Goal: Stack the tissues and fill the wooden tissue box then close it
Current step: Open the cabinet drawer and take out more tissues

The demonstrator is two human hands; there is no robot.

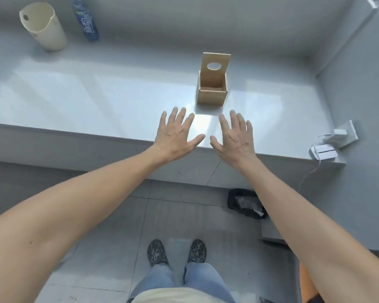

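Observation:
A wooden tissue box (212, 96) stands on the grey counter (96, 95), right of centre. Its lid (214, 67), which has a round hole, is raised upright at the back, and the inside looks bare. A white patch lies on the counter just in front of the box, between my hands; I cannot tell whether it is tissues or glare. My left hand (177, 133) and my right hand (235, 136) hover side by side over the counter's front edge, palms down, fingers spread, holding nothing. Both are a short way in front of the box.
A cream cylinder (44, 26) and a blue-labelled bottle (85, 19) stand at the back left. At the right end a white charger (338, 135) sits in a wall socket above a white device (323, 151). A black bin (245, 203) is on the tiled floor below.

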